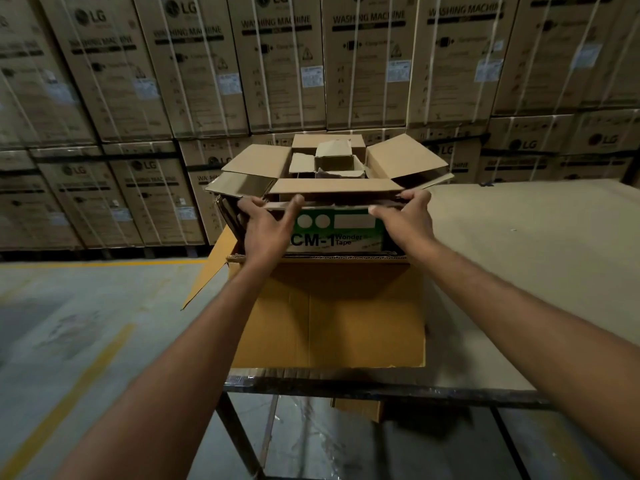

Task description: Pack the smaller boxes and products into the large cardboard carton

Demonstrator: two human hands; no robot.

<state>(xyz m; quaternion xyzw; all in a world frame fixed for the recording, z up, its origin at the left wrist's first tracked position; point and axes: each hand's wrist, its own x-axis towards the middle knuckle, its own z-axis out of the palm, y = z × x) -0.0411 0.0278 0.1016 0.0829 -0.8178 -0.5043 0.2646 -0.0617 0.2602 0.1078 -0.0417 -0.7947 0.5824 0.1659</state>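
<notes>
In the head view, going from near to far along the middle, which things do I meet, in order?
Table edge → large carton → Wonder Tape box, gripped by the left hand and the right hand → small box inside it → stacked washing machine cartons.

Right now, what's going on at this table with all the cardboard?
A person holds the Wonder Tape box with both hands: the left hand grips its near left corner, the right hand its near right edge. Its flaps stand open, with smaller boxes inside. It is at the open top of the large carton on the table; whether it rests on the bottom I cannot tell.
</notes>
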